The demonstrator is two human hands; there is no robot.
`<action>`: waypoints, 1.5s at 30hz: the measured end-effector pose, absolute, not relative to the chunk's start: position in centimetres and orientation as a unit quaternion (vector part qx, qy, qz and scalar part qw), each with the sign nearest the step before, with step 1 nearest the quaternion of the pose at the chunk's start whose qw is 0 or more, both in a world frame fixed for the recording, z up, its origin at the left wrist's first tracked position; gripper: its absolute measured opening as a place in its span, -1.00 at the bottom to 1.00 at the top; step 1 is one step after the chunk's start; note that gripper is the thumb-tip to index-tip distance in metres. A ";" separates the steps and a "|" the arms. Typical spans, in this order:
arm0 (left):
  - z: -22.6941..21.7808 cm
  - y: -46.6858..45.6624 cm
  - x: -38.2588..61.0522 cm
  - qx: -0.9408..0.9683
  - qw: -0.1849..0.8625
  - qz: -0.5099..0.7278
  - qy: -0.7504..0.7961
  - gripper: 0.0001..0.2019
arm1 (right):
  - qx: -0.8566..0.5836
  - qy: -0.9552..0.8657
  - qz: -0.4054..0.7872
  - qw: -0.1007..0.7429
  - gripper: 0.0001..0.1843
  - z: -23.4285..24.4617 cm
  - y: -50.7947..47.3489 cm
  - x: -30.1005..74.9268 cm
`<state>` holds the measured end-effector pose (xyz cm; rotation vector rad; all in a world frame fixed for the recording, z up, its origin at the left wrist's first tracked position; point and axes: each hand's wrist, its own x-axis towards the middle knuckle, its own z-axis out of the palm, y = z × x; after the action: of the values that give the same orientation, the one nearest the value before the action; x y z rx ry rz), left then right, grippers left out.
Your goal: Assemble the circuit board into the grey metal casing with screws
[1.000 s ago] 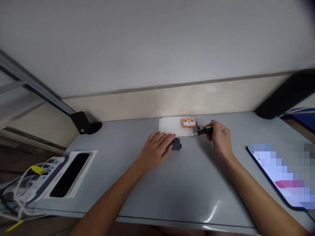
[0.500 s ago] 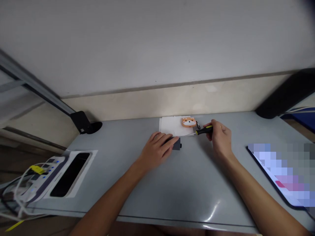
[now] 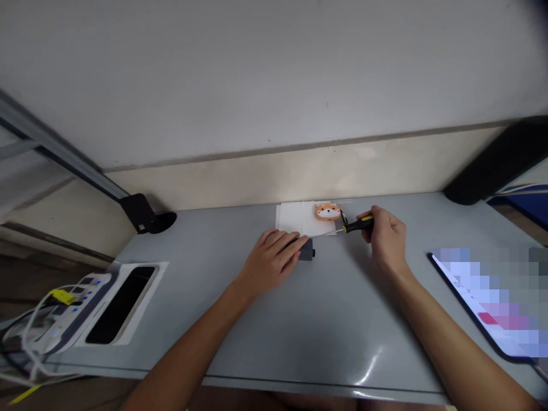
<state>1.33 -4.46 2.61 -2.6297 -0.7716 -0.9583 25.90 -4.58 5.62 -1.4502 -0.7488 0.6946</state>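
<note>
A small dark grey box (image 3: 306, 251) with a black knob on its right end lies on the desk. My left hand (image 3: 274, 257) is over its left part, fingers closed on it and hiding much of it. In my right hand (image 3: 386, 237) is a screwdriver (image 3: 357, 225) with a black and yellow handle. Its thin metal shaft points left, reaching the fingertips of my left hand at the box's upper edge. Whether the tip touches the box cannot be made out. Just behind lie white paper sheets (image 3: 293, 217) and an orange animal-face case (image 3: 327, 212) with a black clip.
At the left are a power strip (image 3: 81, 308) with cables and a black phone (image 3: 122, 305) on white paper. A tablet with a lit screen (image 3: 483, 308) lies at the right. A black cylinder (image 3: 492, 165) leans at the back right, near the wall (image 3: 257, 177).
My right hand and the screwdriver have shifted slightly to the right. My left hand and the box stay nearly in place.
</note>
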 end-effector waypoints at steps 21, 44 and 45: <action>3.1 -4.9 1.8 -0.904 0.047 -0.310 -0.290 -0.69 | -0.622 -0.311 0.290 0.658 -0.69 5.6 -4.5 26.1; 2.5 -2.9 -0.6 -0.721 -0.479 -0.313 -0.390 -0.68 | -0.656 -0.330 0.190 0.652 -0.70 5.6 -4.2 26.9; 2.4 -3.0 -0.4 -0.709 -0.493 -0.318 -0.391 -0.65 | -0.655 -0.337 0.181 0.651 -0.70 5.7 -4.3 26.9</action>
<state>-0.36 -3.05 2.37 -3.4028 -1.8744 -1.5250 26.91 -4.29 5.66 -1.4883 -0.7658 0.4105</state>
